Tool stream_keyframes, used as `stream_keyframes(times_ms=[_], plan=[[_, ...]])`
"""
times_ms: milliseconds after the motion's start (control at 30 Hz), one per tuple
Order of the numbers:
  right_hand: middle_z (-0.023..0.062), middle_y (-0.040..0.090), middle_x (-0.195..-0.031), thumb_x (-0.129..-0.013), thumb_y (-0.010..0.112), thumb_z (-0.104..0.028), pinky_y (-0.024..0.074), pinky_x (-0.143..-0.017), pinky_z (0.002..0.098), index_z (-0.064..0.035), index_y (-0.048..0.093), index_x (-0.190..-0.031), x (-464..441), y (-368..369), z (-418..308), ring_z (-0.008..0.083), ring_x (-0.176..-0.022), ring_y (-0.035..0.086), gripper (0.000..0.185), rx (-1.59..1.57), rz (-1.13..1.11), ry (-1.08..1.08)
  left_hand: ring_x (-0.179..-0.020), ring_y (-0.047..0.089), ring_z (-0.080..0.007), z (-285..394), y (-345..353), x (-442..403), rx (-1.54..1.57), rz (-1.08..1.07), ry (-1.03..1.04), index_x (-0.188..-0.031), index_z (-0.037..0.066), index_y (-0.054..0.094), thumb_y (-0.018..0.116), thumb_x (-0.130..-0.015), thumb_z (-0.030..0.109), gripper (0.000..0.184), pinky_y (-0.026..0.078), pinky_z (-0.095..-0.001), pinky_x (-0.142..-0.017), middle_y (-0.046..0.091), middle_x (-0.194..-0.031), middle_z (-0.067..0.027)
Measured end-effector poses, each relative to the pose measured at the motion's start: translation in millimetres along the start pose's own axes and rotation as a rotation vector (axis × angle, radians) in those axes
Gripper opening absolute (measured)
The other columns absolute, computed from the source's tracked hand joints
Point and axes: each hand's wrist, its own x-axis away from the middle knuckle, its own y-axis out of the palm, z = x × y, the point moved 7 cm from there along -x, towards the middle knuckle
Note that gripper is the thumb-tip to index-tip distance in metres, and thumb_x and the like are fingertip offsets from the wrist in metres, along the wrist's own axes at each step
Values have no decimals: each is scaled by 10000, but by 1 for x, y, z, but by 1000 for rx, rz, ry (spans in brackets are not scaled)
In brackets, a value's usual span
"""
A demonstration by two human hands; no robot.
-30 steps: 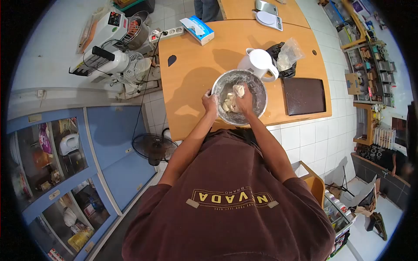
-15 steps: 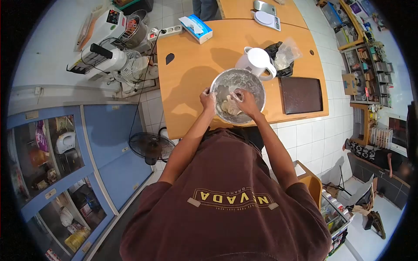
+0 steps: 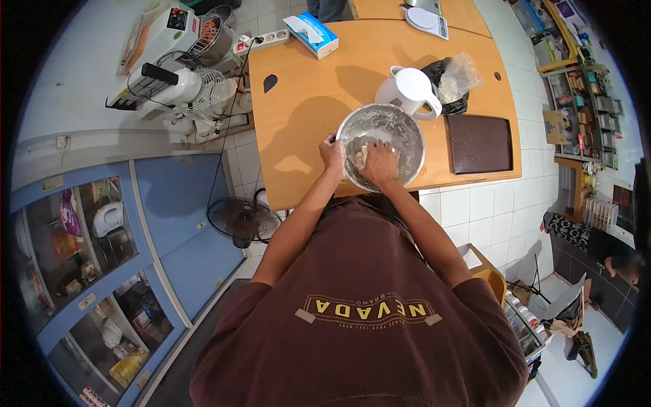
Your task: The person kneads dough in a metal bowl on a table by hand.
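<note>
A metal mixing bowl dusted with flour sits at the table's front edge, close to my body. My left hand grips the bowl's left rim, thumb at the inner side. Down inside the bowl, my right hand presses on a lump of pale dough, its fingers curled over it. Most of the dough is hidden beneath that hand. Loose flour clings to the bowl's inner wall.
Behind the bowl stands a white electric kettle, beside a black plastic bag and a clear bag. A dark baking tray lies to the right. Farther back are a tissue box and a white scale.
My right hand has gone from pinching the dough, fingers raised, to pressing flatter over it. My left hand stays on the rim. The whole view has shifted slightly.
</note>
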Motion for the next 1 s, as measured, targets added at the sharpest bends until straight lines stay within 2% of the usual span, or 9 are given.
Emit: stream_keyframes(times_ms=[133, 233, 333, 433, 533, 633, 767, 867, 1000], plan=[[224, 676, -1017, -775, 699, -444, 516, -819, 556, -47, 638, -1021, -13, 11, 5, 356, -1020, 651, 471, 16, 153, -17, -696, 562, -133, -7, -1, -5, 44, -17, -1, -986, -30, 663, 579, -744, -37, 257, 451, -254, -628, 642, -855, -47], [194, 702, -868, -782, 688, -414, 521, -829, 537, -69, 664, -936, -27, 14, 12, 356, -889, 688, 378, -68, 133, 9, -782, 622, -187, -11, -5, -8, -42, -32, -20, -1037, -60, 640, 597, -761, -30, 281, 518, -309, -710, 660, -939, -98], [205, 708, -848, -783, 682, -408, 542, -801, 490, -69, 675, -939, -36, 10, 13, 372, -828, 699, 373, -85, -21, 41, -789, 624, -191, -8, -4, -5, -73, -13, -17, -1032, -55, 642, 593, -755, -29, 282, 518, -309, -718, 662, -936, -100], [212, 703, -799, -737, 705, -335, 550, -759, 495, -48, 678, -882, -46, 16, 18, 398, -802, 697, 323, -115, -16, 101, -778, 612, -179, 2, 1, 1, -94, 16, 36, -1035, -53, 642, 582, -758, -19, 286, 505, -302, -717, 658, -935, -92], [232, 701, -825, -719, 715, -310, 539, -786, 505, -24, 706, -894, -54, 22, 32, 423, -810, 685, 334, -198, 31, 216, -777, 594, -160, 8, 5, 5, -121, -31, 26, -1040, -48, 646, 575, -768, -5, 284, 489, -295, -713, 653, -933, -76], [266, 700, -859, -655, 738, -251, 552, -748, 512, -11, 719, -953, -51, 24, 49, 412, -819, 696, 383, -432, 207, 345, -757, 580, -123, 11, 7, 6, -103, -23, 56, -1012, -18, 664, 566, -785, -36, 248, 476, -267, -694, 653, -887, -42], [293, 692, -956, -795, 729, -267, 528, -870, 450, 13, 677, -1145, -32, 15, 52, 428, -944, 678, 451, -775, 423, 375, -748, 594, -134, 2, 3, -2, -61, 13, 71, -1006, -17, 664, 594, -774, -37, 243, 482, -278, -694, 662, -872, -42], [304, 648, -1146, -850, 721, -316, 478, -970, 437, 14, 587, -1289, -20, 6, 45, 446, -1092, 621, 565, -897, 331, 351, -758, 602, -142, -2, -1, -9, -48, 6, 56, -986, -17, 672, 609, -771, -41, 225, 482, -278, -699, 673, -862, -46], [293, 588, -1277, -829, 742, -348, 432, -1039, 462, -9, 549, -1325, -7, 1, 42, 439, -1213, 547, 630, -696, 143, 21, -753, 608, -147, -1, -8, -8, -102, 63, 19, -956, -13, 689, 620, -769, -40, 201, 482, -279, -705, 687, -861, -47]])
